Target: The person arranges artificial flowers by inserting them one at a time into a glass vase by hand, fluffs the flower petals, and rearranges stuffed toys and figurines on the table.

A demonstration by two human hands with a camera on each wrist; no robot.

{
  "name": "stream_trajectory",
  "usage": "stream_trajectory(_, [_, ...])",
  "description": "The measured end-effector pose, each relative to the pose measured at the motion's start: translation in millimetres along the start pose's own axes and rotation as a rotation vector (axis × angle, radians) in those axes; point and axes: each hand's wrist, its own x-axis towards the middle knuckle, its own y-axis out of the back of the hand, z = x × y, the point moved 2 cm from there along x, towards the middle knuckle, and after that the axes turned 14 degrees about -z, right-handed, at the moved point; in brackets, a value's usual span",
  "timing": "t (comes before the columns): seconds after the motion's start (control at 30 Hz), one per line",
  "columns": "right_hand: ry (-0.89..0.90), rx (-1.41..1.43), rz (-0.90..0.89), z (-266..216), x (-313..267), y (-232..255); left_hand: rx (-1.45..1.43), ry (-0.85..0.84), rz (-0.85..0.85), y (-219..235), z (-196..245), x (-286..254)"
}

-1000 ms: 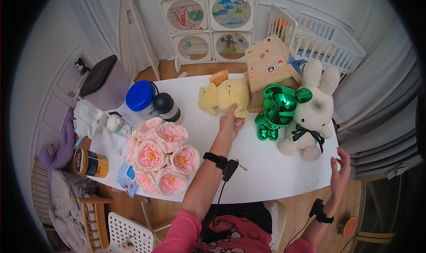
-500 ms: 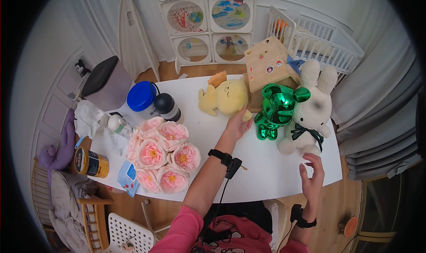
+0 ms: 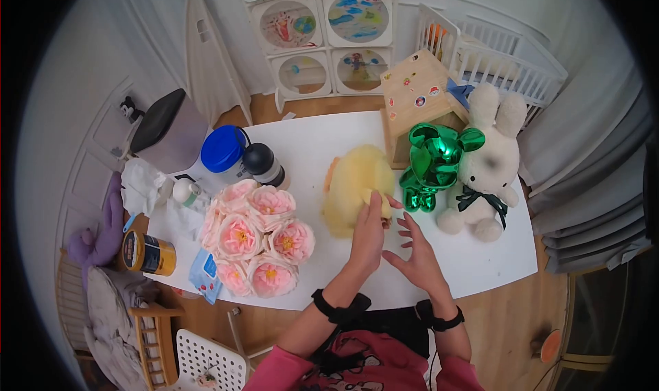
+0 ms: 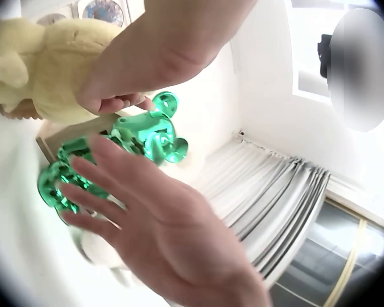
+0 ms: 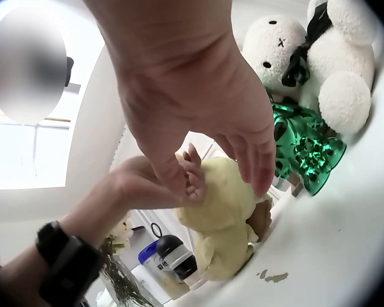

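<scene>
A yellow plush toy [image 3: 353, 185] with a small orange-brown part is raised toward the front of the table, blurred by motion. My left hand [image 3: 368, 233] pinches it at its near end, the fingertips partly sunk in the plush. Just to the right, my right hand [image 3: 415, 260] is apart from the toy, its fingers spread and slightly bent. In the right wrist view the right hand [image 5: 192, 102] hangs over the toy [image 5: 227, 204], and the left hand [image 5: 160, 182] grips it from the side.
Behind on the right stand a shiny green bear figure [image 3: 436, 157], a white plush rabbit [image 3: 491, 164] and a wooden house [image 3: 419, 92]. Pink flowers [image 3: 257, 236], a black-capped bottle [image 3: 263, 163], a blue-lidded tub [image 3: 223, 149] and a yellow jar [image 3: 156, 254] occupy the left side.
The yellow plush has come off the back of the table toward the person and turned, gripped by the left hand. My right hand has moved left from the table's right edge to beside it.
</scene>
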Motion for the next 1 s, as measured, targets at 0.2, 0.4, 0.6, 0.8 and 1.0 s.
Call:
stream_trajectory(0.2, [0.275, -0.094, 0.047, 17, 11, -20, -0.146, -0.016, -0.136, -42, -12, -40])
stream_trajectory(0.4, [0.170, -0.046, 0.142, 34, -8, -13, -0.356, 0.176, -0.329, -74, -14, -57])
stream_trajectory(0.6, [0.074, -0.008, 0.231, 55, -19, 16, -0.402, 0.158, -0.429, -94, -26, -49])
stream_trajectory(0.8, [-0.025, 0.051, 0.322, 63, -38, -2, -0.470, 0.178, -0.391, -98, -45, -33])
stream_trajectory(1.0, [-0.121, 0.109, 0.413, 79, -45, 13, -0.157, 0.346, -0.600, -85, -42, -39])
